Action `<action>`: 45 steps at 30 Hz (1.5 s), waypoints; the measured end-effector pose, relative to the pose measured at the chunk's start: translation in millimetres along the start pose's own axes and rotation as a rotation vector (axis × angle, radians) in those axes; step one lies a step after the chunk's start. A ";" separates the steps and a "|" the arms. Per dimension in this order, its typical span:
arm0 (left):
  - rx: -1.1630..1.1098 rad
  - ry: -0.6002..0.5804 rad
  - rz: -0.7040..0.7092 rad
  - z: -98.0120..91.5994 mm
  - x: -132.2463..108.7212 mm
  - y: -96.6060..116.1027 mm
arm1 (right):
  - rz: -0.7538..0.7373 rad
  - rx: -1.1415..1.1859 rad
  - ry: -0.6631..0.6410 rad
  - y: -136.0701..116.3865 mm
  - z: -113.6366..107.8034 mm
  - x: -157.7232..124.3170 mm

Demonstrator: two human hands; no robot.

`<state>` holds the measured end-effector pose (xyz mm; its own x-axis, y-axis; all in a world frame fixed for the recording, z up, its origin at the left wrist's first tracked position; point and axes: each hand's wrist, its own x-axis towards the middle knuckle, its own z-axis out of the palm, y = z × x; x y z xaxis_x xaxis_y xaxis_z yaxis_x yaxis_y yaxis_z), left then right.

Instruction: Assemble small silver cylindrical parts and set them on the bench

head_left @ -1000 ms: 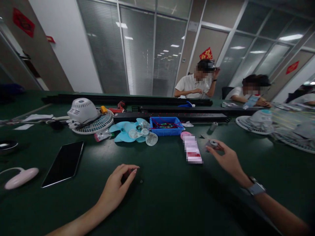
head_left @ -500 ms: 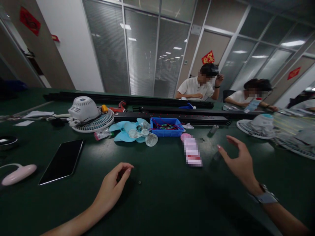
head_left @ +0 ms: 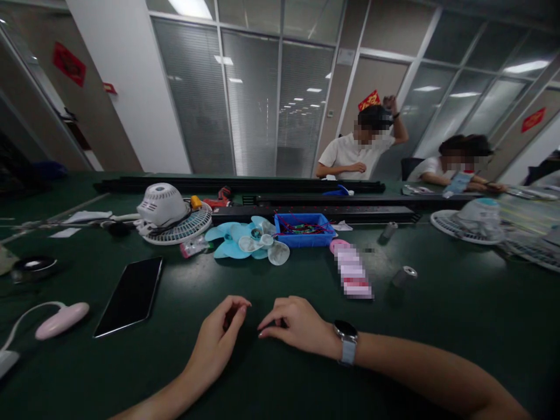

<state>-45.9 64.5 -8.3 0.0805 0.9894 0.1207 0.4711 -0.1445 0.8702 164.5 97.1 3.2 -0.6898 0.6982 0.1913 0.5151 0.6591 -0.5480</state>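
Near the table's middle, my left hand (head_left: 221,333) is curled, its thumb tip pressed close to the index finger. Whether anything small sits in that pinch is hidden. Just across from it, my right hand (head_left: 300,328) reaches in from the right with a watch (head_left: 345,336) on the wrist. Its thumb and index tips come together low over the tabletop; I cannot make out anything between them. Two metal cylinders, the nearer (head_left: 405,276) and the farther (head_left: 388,233), stand to the right of the hands. Beyond the hands lie light-blue fan blades (head_left: 234,240) with clear plastic blades.
A blue bin (head_left: 306,238) holds wires and circuit boards. A tablet (head_left: 130,297) and a pink oval device (head_left: 63,321) lie left. White fan parts (head_left: 161,205) stand behind, near long black bars (head_left: 245,185). A pink-white strip (head_left: 353,268) lies right of centre. Two co-workers sit opposite.
My right hand has swung left from beside the nearer cylinder to my left hand, its fingers closing. The small round piece seen on the table is now out of sight. A co-worker's arm has risen.
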 end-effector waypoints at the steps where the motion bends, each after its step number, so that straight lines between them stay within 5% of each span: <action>1: -0.001 -0.003 -0.007 -0.1 0.0 -0.2 | 0.007 0.014 0.030 2.0 -5.9 -3.2; 5: 0.003 -0.018 -0.027 -0.5 0.7 -0.8 | 0.111 -0.026 0.327 29.7 -63.3 -39.8; 9: 0.023 -0.033 -0.028 -0.8 1.0 -0.8 | 0.286 -0.391 0.731 89.7 -136.3 -108.3; 13: 0.039 -0.023 -0.033 -1.7 0.7 0.4 | 0.575 -0.626 0.799 144.1 -169.9 -169.6; 18: 0.050 -0.009 -0.034 -2.5 0.1 -0.4 | 0.719 -0.572 0.771 168.2 -166.5 -194.4; 28: 0.039 -0.019 -0.042 -1.1 0.5 1.6 | 0.667 -0.463 0.751 163.9 -159.8 -196.7; 39: 0.053 -0.029 -0.046 -3.5 -1.1 4.4 | 0.798 -0.235 0.687 169.4 -150.3 -195.5; 42: 0.050 -0.027 -0.043 -3.1 -0.8 5.0 | 0.810 -0.284 0.746 152.1 -154.2 -187.2; 45: 0.042 -0.037 -0.030 -2.2 -0.2 5.8 | 0.653 -0.276 0.764 107.2 -144.9 -159.8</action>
<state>-45.1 63.5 -2.2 0.0984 0.9922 0.0766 0.5100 -0.1164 0.8522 403.6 96.7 31.9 0.2212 0.8694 0.4419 0.8373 0.0630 -0.5432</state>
